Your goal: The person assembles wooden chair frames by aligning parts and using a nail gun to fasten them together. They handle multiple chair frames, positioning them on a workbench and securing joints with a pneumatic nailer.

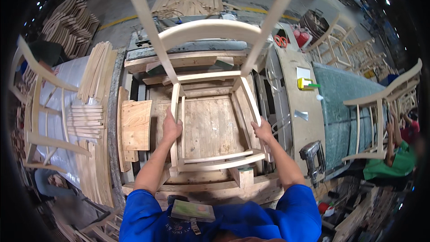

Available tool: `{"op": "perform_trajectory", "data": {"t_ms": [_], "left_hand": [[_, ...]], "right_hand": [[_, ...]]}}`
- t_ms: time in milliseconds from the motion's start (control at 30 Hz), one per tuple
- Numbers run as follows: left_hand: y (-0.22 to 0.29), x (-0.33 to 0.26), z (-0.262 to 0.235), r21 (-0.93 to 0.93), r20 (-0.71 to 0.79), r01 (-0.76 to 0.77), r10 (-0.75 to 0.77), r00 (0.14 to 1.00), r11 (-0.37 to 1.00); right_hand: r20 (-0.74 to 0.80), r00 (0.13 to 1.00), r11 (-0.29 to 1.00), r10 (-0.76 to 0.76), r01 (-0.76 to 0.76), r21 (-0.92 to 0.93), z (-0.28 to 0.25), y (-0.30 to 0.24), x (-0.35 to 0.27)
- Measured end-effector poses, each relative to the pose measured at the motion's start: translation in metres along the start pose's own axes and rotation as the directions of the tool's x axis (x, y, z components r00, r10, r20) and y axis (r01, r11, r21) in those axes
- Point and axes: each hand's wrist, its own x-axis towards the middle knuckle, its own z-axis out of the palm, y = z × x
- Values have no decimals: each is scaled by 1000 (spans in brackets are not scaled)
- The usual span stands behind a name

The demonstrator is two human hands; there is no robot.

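Blue sleeves at lower edge; both hands on an unfinished wooden chair frame (210, 107) standing in a jig at centre of the surface (197, 192). Left hand (171, 127) — fingers wrapped round left seat rail; right hand (263, 130) likewise, right rail. Back, legs, rails appear joined — seat panel absent. Loose slats (87, 118) near surface's left edge; nail gun (313, 154) at right edge.

A stack of slats (95, 69) lies at the left, with a square board (136, 124) beside it. A nail gun (313, 156) rests at the right, beyond it a yellow tape measure (305, 83) and red scissors (281, 41). More chairs (379, 107) stand around.
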Motion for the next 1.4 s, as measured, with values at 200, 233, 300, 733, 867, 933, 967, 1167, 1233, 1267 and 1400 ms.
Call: {"op": "perform_trajectory", "data": {"t_ms": [200,233,300,733,867,933,967,1167,1233,1267,1400], "left_hand": [[-18,4,-15,-419,246,444,-372,895,792],[-10,3,-19,-398,226,411,-346,911,820],[4,-7,-27,-378,200,380,-326,924,844],[151,-141,-163,-724,172,13,162,972,690],[181,-211,-198,-747,44,-156,282,958,646],[189,-244,-223,-750,-10,-219,321,947,624],[187,-257,-236,-707,-119,-311,327,938,635],[217,-395,-296,-573,-300,-528,439,847,627],[224,-442,-308,-541,-375,-586,451,810,603],[233,-465,-311,-494,-454,-609,413,789,621],[255,-558,-314,-252,-680,-635,333,653,731]], "right_hand": [[70,997,1000,-29,28,12,-6,-18,-8],[44,998,997,-37,34,66,-11,-15,-9],[16,999,983,-36,33,179,-23,-12,-14],[27,940,940,-339,337,55,-122,-162,-82],[59,882,884,-468,465,48,-110,-234,-129],[108,833,840,-543,539,63,-95,-274,-153],[152,791,805,-592,588,80,-80,-300,-169],[260,648,697,-716,684,214,-56,-358,-255],[312,585,660,-748,703,264,-45,-369,-281],[334,548,637,-767,715,289,-39,-375,-296],[423,403,565,-812,727,391,-23,-383,-348]]}}
